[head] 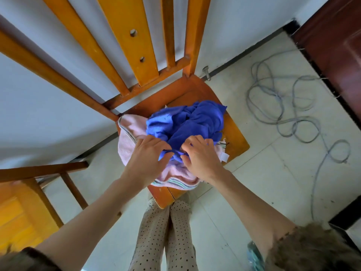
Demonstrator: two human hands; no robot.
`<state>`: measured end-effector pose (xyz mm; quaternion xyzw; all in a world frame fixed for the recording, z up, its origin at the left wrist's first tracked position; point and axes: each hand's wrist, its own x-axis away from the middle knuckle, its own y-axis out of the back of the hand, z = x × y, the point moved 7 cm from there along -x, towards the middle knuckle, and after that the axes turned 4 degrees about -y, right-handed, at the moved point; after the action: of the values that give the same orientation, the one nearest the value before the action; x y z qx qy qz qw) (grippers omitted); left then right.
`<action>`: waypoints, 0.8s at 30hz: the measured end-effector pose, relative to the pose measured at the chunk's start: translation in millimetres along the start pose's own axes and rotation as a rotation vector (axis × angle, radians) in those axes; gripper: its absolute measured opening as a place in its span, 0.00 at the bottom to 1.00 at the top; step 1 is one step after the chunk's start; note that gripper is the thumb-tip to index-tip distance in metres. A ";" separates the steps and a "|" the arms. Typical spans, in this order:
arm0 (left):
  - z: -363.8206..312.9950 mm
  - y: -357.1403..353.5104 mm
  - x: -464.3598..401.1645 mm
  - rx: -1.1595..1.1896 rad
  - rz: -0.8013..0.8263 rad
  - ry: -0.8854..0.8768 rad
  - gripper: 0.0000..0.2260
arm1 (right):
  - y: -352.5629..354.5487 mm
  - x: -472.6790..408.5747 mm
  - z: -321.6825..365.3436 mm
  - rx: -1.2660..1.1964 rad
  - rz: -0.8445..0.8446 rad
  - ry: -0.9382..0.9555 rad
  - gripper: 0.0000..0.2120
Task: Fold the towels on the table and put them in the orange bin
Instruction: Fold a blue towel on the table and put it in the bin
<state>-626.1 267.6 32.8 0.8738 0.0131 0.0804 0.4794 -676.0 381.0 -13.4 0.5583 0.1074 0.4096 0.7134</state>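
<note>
Head view: blue towel (187,122) lies crumpled on top of a pink towel (129,141), both piled on the seat of a wooden chair (232,132), no tabletop in sight. Left hand (148,153) and right hand (199,153) sit at the near edge of the blue towel, fingers curled in, each grip pinching a bunch of blue cloth w/ thumb below. Blue fabric bulges up just beyond the knuckles; pink towel spreads under and to the left of both hands, its striped hem (173,184) hanging toward the person's legs.

Step in hand, as I read it: lift the blue towel off the pile to open it out. To do it well: slide both pinches apart along the same edge till each finds a corner, lift clear so the pink one isn't dragged w/ it, shake flat, then fold. Risk: pinching pink cloth too, since it lies right under the fingers.

Orange bin not visible. Grey cable (283,106) loops on the floor at right.
</note>
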 end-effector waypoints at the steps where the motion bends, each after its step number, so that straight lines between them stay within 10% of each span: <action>1: -8.5 14.4 -6.6 0.026 -0.014 -0.026 0.06 | 17.0 1.3 -1.5 -0.103 -0.031 -0.049 0.08; 13: -122.0 213.6 -48.3 0.197 -0.273 -0.219 0.01 | 255.3 45.0 12.7 -0.491 -0.528 -0.244 0.09; 24: -219.0 395.0 24.0 0.162 -0.544 -0.257 0.03 | 452.5 107.2 109.2 -0.429 -0.761 0.098 0.05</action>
<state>-657.2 239.8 483.2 0.8766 0.1924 -0.1633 0.4097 -750.7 397.7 458.1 0.2981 0.2519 0.1566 0.9073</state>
